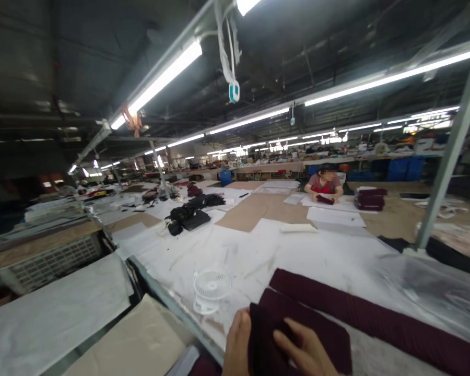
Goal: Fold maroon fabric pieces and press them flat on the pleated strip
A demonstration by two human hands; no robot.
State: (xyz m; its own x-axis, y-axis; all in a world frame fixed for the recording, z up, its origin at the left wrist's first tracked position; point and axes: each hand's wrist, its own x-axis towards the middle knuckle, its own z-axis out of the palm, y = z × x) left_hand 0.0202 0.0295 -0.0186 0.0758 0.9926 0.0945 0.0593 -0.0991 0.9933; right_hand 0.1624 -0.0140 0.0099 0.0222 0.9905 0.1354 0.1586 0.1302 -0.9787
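The person's left hand (238, 342) grips the edge of a dark maroon cloth (263, 339), while the right hand (307, 347) touches its face with curled fingers; just beyond, a flat maroon panel (325, 326) and a long maroon strip (376, 316) lie on the white-covered table (254, 250); a small white fan (212, 287) stands near the left hand; farther off, black garments (190, 213) lie heaped, and a co-worker (323, 184) handles maroon fabric.

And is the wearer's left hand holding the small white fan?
No, the left hand is on dark maroon cloth, and the white fan sits apart on the table.
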